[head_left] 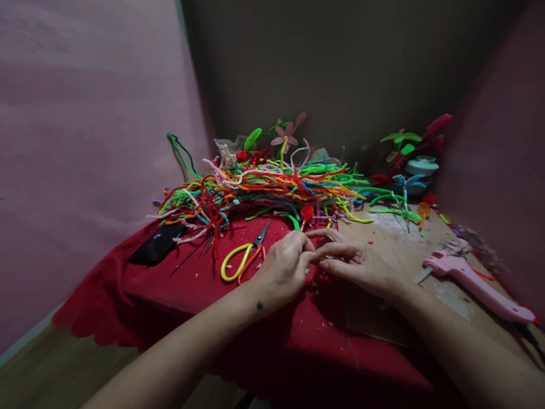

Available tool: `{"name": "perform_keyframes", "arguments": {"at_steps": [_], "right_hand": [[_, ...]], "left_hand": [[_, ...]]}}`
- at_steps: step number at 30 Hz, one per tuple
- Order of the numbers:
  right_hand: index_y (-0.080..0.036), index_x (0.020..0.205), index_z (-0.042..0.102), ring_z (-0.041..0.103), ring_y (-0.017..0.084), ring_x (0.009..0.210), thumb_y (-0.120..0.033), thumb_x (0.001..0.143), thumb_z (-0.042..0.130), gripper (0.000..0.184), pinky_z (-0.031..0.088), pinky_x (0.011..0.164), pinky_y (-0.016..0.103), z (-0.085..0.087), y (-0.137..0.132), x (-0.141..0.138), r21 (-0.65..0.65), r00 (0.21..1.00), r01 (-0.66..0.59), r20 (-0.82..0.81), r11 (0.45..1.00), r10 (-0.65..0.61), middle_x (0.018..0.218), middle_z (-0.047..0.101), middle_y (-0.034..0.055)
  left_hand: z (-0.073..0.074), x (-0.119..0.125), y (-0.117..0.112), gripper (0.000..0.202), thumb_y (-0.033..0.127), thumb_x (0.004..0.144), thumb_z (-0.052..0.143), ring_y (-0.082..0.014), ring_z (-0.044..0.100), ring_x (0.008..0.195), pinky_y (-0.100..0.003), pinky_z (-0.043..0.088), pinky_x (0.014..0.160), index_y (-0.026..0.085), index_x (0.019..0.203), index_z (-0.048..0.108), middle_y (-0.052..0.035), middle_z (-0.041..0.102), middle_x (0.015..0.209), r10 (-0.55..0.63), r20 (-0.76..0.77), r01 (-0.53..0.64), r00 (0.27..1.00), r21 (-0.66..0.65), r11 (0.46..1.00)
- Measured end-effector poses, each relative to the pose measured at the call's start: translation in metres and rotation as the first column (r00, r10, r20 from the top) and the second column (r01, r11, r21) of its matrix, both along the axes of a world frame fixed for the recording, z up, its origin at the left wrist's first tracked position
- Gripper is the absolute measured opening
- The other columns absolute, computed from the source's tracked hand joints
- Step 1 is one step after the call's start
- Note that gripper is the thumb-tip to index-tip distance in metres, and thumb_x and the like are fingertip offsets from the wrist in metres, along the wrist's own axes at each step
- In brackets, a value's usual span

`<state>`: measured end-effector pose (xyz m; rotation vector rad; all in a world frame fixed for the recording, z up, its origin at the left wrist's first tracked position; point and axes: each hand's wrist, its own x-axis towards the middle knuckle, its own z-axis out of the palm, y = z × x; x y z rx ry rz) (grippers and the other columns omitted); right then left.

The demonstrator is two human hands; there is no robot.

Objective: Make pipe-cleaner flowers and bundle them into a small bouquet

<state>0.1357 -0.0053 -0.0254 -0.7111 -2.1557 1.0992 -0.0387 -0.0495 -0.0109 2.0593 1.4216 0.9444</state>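
Apparently working stem of red bud, at twelve o'clock and seemingly pinched in left hand, with bent right hand alongside, cannot tell if gripping; likely needing steady left hold next.

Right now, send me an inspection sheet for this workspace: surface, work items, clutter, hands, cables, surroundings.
Surface: red cloth, brown board at right.
Work items: red bud on a stem just beyond the left hand; scissors beside that hand; pink glue gun lying on the board.
Clutter: heaped multicoloured fuzzy stems; black phone-like slab at left.
Hands: left and right hand close together at the fingertips; grip unclear.
Cables: dark cord at the glue gun's handle end.
Surroundings: pink walls either side, dark backdrop behind.
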Motion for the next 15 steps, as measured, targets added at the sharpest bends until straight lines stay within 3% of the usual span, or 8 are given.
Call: {"name": "perform_keyframes", "arguments": {"at_steps": [3,5,8,11,15], "right_hand": [[-0.02,0.09,0.069,0.054,0.023,0.108,-0.029,0.081,0.057,0.018,0.041,0.093,0.038,-0.002,0.001,0.0,-0.033,1.0,0.017,-0.008,0.999,-0.017,0.113,0.058,0.0084],[-0.02,0.097,0.065,0.056,0.021,0.104,-0.029,0.08,0.058,0.021,0.043,0.091,0.036,-0.003,0.001,0.0,-0.048,0.999,0.046,-0.022,0.998,-0.047,0.108,0.06,0.0077],[-0.021,0.108,0.057,0.057,0.02,0.101,-0.027,0.08,0.059,0.029,0.045,0.088,0.034,-0.005,-0.001,0.0,0.015,0.991,0.125,-0.056,0.992,-0.124,0.105,0.061,0.0066],[-0.022,0.109,0.054,0.057,0.02,0.099,-0.023,0.078,0.06,0.032,0.045,0.087,0.034,-0.003,-0.006,-0.002,0.208,0.982,0.187,-0.078,0.96,-0.174,0.103,0.06,0.0063],[-0.022,0.111,0.054,0.055,0.02,0.095,-0.014,0.076,0.058,0.036,0.044,0.086,0.035,0.002,-0.013,-0.005,0.42,0.977,0.213,-0.111,0.882,-0.183,0.097,0.057,0.0063]], "left_hand": [[-0.001,0.002,-0.002,0.009,0.015,0.081,0.043,-0.0142,0.048,0.071,-0.026,0.037,0.067,0.018,0.074,0.047,-0.0022,0.052,0.076,0.014,-0.062,-0.01,0.998,0.068,0.998],[-0.001,0.005,-0.001,0.007,0.016,0.081,0.045,-0.0133,0.048,0.067,-0.026,0.037,0.064,0.018,0.074,0.047,-0.001,0.052,0.072,0.057,-0.017,-0.056,0.998,0.045,0.997],[0.002,0.007,0.002,0.009,0.019,0.079,0.048,-0.0091,0.044,0.051,-0.022,0.035,0.052,0.018,0.071,0.046,0.0032,0.048,0.057,0.127,0.226,-0.078,0.966,-0.213,0.974],[0.005,0.007,0.007,0.011,0.022,0.076,0.052,-0.0056,0.035,0.035,-0.019,0.027,0.038,0.018,0.069,0.044,0.0064,0.044,0.046,0.195,0.512,0.102,0.836,-0.495,0.863],[0.01,0.005,0.01,0.016,0.012,0.063,0.06,-0.0051,0.038,0.035,-0.017,0.029,0.034,0.016,0.072,0.048,0.0063,0.045,0.047,0.285,0.73,0.355,0.621,-0.586,0.728]]}}
